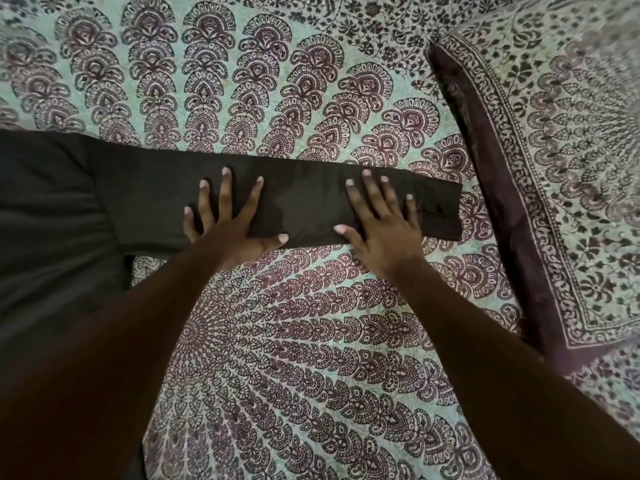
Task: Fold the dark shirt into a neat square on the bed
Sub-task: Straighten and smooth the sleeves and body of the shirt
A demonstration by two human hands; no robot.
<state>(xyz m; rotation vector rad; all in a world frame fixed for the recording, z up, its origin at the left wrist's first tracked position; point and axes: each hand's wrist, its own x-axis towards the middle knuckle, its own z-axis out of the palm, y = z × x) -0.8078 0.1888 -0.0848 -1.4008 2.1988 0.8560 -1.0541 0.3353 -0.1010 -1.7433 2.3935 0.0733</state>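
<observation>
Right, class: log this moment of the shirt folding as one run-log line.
dark fabric shirt: not yet square, long sleeve laid straight | left hand: presses sleeve flat | right hand: presses sleeve nearer its end | surface: green-and-maroon patterned bedspread

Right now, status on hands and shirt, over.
Both open: left hand and right hand pressing flat on the sleeve. The shirt is not yet square, its body lying at left. The pillow is right of the cuff, not touching.
</observation>
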